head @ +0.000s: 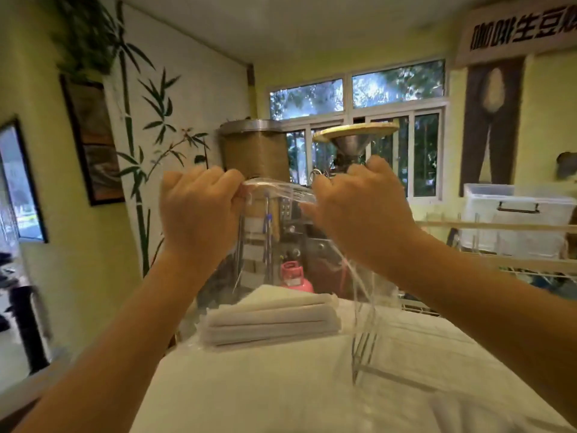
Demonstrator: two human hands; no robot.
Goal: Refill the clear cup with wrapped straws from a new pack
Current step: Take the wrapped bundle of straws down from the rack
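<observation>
I hold a new pack of wrapped straws up in front of me. Its clear plastic bag [281,190] is stretched between my two hands at the top edge. My left hand [199,214] pinches the left side of the bag mouth, and my right hand [359,210] pinches the right side. The white paper-wrapped straws [268,320] lie bundled low in the bag, ends pointing at me. A fold of clear plastic [362,307] hangs down under my right wrist. The clear cup is not in sight.
Behind the bag stand a metal coffee roaster [256,151] with a funnel hopper [352,142] and a pink gas cylinder [295,276]. A wooden rack with a clear storage box [518,220] is at the right. A wall with framed pictures [93,142] is on the left.
</observation>
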